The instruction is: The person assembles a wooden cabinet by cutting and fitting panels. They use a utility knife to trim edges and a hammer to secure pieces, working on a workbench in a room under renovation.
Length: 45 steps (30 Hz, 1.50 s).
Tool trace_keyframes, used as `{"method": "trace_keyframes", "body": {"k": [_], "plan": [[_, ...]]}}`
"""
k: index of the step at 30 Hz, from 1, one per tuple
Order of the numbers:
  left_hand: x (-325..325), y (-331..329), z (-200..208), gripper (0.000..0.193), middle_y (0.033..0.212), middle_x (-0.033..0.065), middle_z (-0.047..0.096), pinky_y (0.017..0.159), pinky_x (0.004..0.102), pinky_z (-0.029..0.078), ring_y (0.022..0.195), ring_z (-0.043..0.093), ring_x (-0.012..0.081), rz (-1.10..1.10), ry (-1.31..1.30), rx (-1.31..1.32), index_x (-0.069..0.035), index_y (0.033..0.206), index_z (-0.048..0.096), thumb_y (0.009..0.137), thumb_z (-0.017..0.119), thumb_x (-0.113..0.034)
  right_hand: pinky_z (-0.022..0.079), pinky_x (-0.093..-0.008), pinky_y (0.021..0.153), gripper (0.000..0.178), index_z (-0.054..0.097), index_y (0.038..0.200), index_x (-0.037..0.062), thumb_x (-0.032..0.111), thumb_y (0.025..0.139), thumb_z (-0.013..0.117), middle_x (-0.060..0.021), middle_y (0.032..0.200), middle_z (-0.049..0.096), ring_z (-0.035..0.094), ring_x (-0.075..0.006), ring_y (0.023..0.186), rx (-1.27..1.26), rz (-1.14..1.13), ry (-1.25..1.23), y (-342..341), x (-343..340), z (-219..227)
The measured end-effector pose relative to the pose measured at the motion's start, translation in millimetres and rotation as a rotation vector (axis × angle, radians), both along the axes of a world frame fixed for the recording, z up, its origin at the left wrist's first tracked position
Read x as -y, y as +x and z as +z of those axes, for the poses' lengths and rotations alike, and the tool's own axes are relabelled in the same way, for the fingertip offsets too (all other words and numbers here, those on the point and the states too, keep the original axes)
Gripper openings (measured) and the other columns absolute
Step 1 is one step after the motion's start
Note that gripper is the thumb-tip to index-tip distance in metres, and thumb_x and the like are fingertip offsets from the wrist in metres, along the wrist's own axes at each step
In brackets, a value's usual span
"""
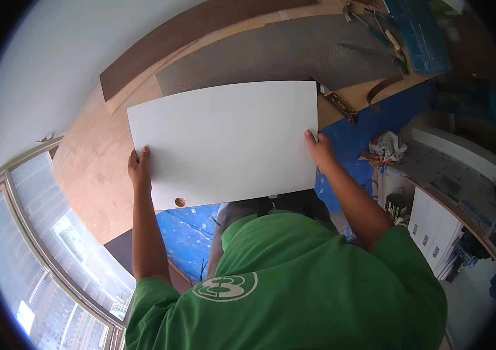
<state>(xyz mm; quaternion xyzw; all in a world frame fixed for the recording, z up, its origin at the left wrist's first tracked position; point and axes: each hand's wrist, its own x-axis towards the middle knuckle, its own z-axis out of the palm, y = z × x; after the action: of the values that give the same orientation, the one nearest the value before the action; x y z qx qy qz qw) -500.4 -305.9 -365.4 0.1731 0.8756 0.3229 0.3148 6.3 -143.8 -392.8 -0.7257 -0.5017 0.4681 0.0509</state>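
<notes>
Panel (224, 140), white, mid-frame, round hole (180, 202) at its 7 o'clock; held by left hand (138, 165) at 9 o'clock edge, right hand (321, 150) at 3. Possible corner scratch from handsaw (341, 107) at 1 o'clock, if shifted carelessly that way.

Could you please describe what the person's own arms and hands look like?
The left hand and right hand are ungloved, and the forearms are bare, with no watch or cable visible on them. The upper arms are covered by short green sleeves of a shirt bearing a pale, rounded emblem.
</notes>
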Motion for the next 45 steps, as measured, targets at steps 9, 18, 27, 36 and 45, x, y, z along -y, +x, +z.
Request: {"method": "trace_keyframes", "body": {"k": [9, 18, 27, 36, 45], "plan": [[-156, -24, -40, 0.048, 0.108, 0.0206, 0.068, 0.093, 0.0453, 0.052, 0.101, 0.066, 0.0362, -0.548, 0.003, -0.29, -0.002, 0.124, 0.07, 0.096, 0.069, -0.041, 0.05, -0.0395, 0.075, 0.059, 0.065, 0.1, -0.0051, 0.054, 0.099, 0.062, -0.0167, 0.093, 0.068, 0.063, -0.0249, 0.084, 0.017, -0.386, -0.092, 5, 74, -12], [-218, -11, -74, 0.055, 0.114, 0.0278, 0.061, 0.096, 0.0507, 0.05, 0.106, 0.062, 0.0434, -0.649, -0.09, -0.382, 0.0, 0.12, 0.071, 0.091, 0.071, -0.047, 0.052, -0.0444, 0.077, 0.066, 0.066, 0.096, -0.0063, 0.059, 0.098, 0.06, -0.0236, 0.093, 0.07, 0.068, -0.0361, 0.087, 0.067, -0.423, -0.147, 6, 84, -44], [-220, -9, -96, 0.065, 0.115, 0.0286, 0.061, 0.099, 0.0547, 0.048, 0.11, 0.06, 0.0466, -0.64, -0.12, -0.554, 0.003, 0.12, 0.071, 0.088, 0.073, -0.053, 0.048, -0.0388, 0.068, 0.055, 0.064, 0.094, -0.0024, 0.053, 0.099, 0.064, -0.0111, 0.08, 0.063, 0.059, -0.0209, 0.074, 0.029, -0.425, -0.115, 1, 94, -67], [-225, 61, -77, 0.081, 0.151, 0.0246, 0.042, 0.113, 0.0558, 0.039, 0.14, 0.039, 0.0432, -0.627, 0.003, -0.693, -0.003, 0.152, 0.042, 0.092, 0.07, -0.05, 0.053, -0.0426, 0.083, 0.058, 0.066, 0.106, -0.0056, 0.052, 0.097, 0.065, -0.0238, 0.1, 0.07, 0.068, -0.0331, 0.096, 0.104, -0.18, -0.143, 11, 84, -50], [-222, 253, -100, 0.082, 0.172, 0.0069, 0.019, 0.129, 0.0513, 0.002, 0.159, 0.012, 0.0256, -0.896, -0.013, -0.651, -0.014, 0.163, 0.027, 0.099, 0.048, -0.062, 0.053, -0.0365, 0.09, 0.041, 0.072, 0.117, 0.0047, 0.041, 0.099, 0.064, -0.0156, 0.105, 0.074, 0.071, -0.0264, 0.102, 0.104, 0.154, 0.498, 92, -209, 45]]}}
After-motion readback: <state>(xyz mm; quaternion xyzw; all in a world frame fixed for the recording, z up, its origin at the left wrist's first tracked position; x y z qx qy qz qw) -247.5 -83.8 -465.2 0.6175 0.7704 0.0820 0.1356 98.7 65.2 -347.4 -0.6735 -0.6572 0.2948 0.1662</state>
